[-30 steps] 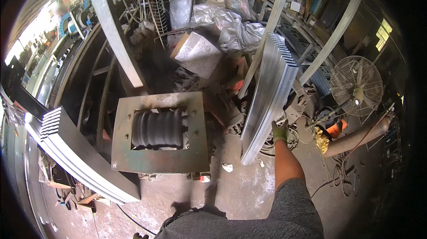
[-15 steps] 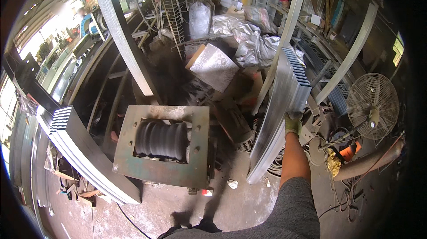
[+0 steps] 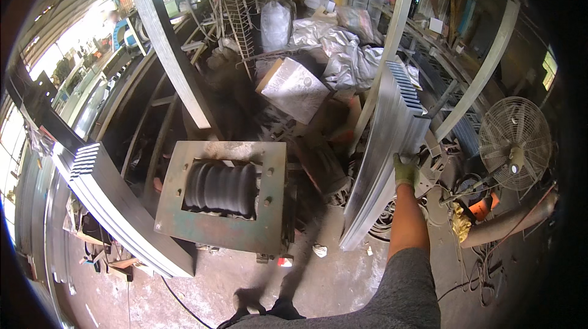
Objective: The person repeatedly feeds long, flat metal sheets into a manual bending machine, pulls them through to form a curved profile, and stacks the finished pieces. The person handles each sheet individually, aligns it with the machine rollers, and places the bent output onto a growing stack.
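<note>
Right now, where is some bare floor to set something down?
Bare concrete floor lies between the roller machine and the leaning stack of metal strips, held by the right hand. Right of the stack, cables and a fan crowd it.

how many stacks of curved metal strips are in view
2. One stack leans upright at right, with the gloved right hand on it; the other stack lies at left beside the roller machine. Clutter may hide more.

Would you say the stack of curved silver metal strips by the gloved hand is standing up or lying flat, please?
Standing, leaning. The stack of curved silver metal strips rests its lower end on the floor, and the gloved right hand grips its edge.
</note>
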A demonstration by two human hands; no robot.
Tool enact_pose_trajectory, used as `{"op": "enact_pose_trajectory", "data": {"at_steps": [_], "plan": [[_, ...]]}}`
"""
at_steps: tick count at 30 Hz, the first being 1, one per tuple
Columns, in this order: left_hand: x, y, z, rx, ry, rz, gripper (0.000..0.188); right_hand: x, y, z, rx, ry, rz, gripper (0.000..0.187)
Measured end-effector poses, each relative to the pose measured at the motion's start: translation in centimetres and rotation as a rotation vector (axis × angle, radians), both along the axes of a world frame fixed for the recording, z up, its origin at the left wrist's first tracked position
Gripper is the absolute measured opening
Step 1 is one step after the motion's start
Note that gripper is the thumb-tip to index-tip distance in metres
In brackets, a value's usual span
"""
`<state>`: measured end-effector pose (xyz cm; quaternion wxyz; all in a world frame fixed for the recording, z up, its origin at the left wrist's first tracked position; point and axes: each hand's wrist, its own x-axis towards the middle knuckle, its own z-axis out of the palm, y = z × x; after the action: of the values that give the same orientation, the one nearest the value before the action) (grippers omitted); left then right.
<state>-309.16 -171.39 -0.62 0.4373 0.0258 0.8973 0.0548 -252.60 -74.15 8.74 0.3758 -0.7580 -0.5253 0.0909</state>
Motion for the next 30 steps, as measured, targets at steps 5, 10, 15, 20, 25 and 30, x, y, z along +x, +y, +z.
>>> {"op": "enact_pose_trajectory", "data": {"at_steps": [5,10,15,20,25,30], "plan": [[0.4,-2.9,-2.0,0.063,-0.005,-0.042,0.101,1.7,-8.3,1.7,0.119,-0.097,-0.007,0.092],[0.7,-0.9,-6.0,0.273,0.059,-0.126,0.100,5.6,-16.6,4.9,0.188,-0.076,0.298,0.084],[2.8,5.9,-4.5,0.587,0.050,-0.211,0.090,5.6,-25.3,10.9,0.320,-0.048,0.504,0.073],[4.6,9.5,1.6,0.857,0.193,-0.519,0.090,-1.1,-34.7,20.7,0.318,-0.060,0.689,0.055],[3.7,8.5,3.7,0.944,0.300,-0.677,0.108,-12.9,-43.9,24.8,0.203,0.425,0.790,0.054],[1.0,0.9,4.3,0.894,0.322,-0.732,0.113,-24.4,-50.2,23.5,-0.044,0.930,0.706,0.060]]}}
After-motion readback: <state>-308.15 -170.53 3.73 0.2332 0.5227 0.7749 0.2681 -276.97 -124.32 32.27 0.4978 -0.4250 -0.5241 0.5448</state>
